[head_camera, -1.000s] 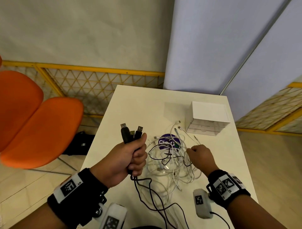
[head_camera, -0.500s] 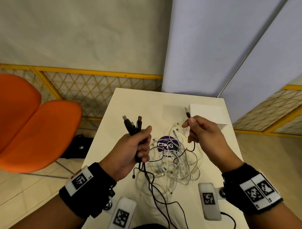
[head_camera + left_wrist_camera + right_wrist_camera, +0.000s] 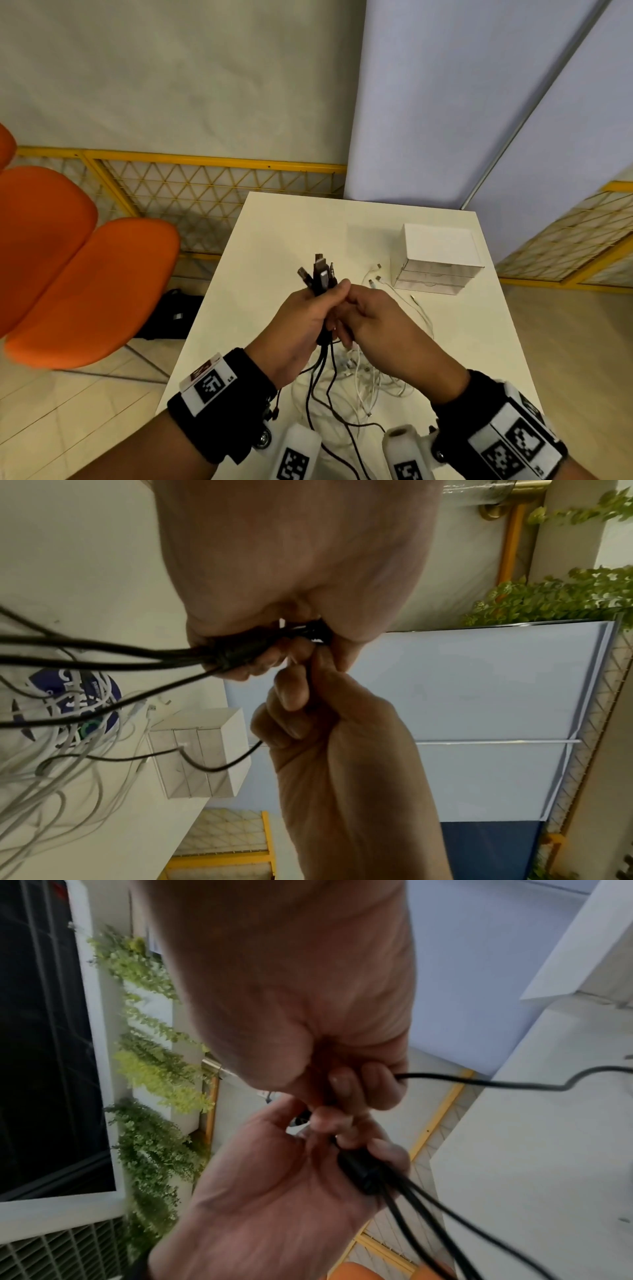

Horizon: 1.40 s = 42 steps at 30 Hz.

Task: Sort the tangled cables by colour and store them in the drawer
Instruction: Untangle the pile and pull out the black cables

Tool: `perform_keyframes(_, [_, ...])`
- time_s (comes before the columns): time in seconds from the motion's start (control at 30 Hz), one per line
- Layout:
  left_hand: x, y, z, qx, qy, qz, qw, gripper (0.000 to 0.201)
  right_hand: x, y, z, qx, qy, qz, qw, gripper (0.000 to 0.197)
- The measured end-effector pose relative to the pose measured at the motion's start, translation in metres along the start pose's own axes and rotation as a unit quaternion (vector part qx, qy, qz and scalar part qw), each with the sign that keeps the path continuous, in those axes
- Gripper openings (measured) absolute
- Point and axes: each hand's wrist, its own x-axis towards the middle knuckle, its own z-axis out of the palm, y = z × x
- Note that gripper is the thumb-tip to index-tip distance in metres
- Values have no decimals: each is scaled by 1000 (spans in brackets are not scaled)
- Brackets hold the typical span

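My left hand [image 3: 306,310] is raised over the white table [image 3: 291,233] and grips a bundle of black cables [image 3: 320,274], plugs pointing up. My right hand [image 3: 373,317] presses against it and pinches a thin black cable [image 3: 479,1083] beside the bundle [image 3: 373,1175]. The black leads [image 3: 329,387] hang down to the table. A tangle of white cables [image 3: 373,382] lies under my hands, some ends [image 3: 376,277] reaching toward the white drawer unit [image 3: 438,260]. The drawers look closed. In the left wrist view the thin cable [image 3: 219,767] loops in front of the drawer unit [image 3: 202,750].
A round purple sticker [image 3: 68,681] lies under the white tangle [image 3: 61,764]. Orange chairs [image 3: 85,281] stand left of the table, with a black bag [image 3: 171,315] on the floor. A yellow lattice fence [image 3: 205,192] and blue-grey panels [image 3: 445,102] stand behind.
My right hand lifted a thin black cable end out of the pile and carried it left to the bundle. Both hands now touch. The left hand kept its grip.
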Motion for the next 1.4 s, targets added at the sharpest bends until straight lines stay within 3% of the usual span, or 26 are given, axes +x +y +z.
perform_keyframes(0.17, [-1, -1, 7, -8, 40, -3, 999, 42, 2, -4, 2, -66, 28, 29, 997, 30])
perform_keyframes(0.3, [2, 1, 2, -20, 75, -22, 997, 43, -5, -5, 4, -130, 35, -8, 991, 37])
perform_keyframes(0.47, [15, 17, -29, -212, 116, -3, 970, 43, -17, 30, -15, -150, 22, -3, 988, 44])
perform_keyframes(0.6, [16, 34, -65, -293, 110, 22, 949, 49, -21, 91, -44, -129, 60, 61, 988, 44])
perform_keyframes(0.73, [4, 37, -86, -179, 87, -7, 980, 48, -23, 123, -56, -115, 95, 92, 984, 44])
perform_keyframes(0.9, [-10, 31, -63, -6, 37, -39, 999, 33, -11, 78, -41, -131, 54, 13, 990, 37])
perform_keyframes(1.0, [-13, 29, -36, 67, -1, -44, 997, 64, -2, 39, -31, -130, 15, -42, 990, 36])
perform_keyframes(1.1, [-14, 32, -17, 143, -50, -28, 988, 46, 10, 17, -27, -128, -11, -88, 988, 34])
perform_keyframes(1.17, [-13, 37, -12, 182, -38, -10, 983, 37, 16, 15, -31, -110, -22, -92, 989, 35])
perform_keyframes(1.27, [-11, 43, -17, 172, -12, 16, 985, 34, 21, 26, -43, -76, -14, -75, 994, 39])
perform_keyframes(1.4, [-18, 54, -38, 50, -12, 65, 997, 47, 22, 64, -46, -22, 4, -33, 999, 42])
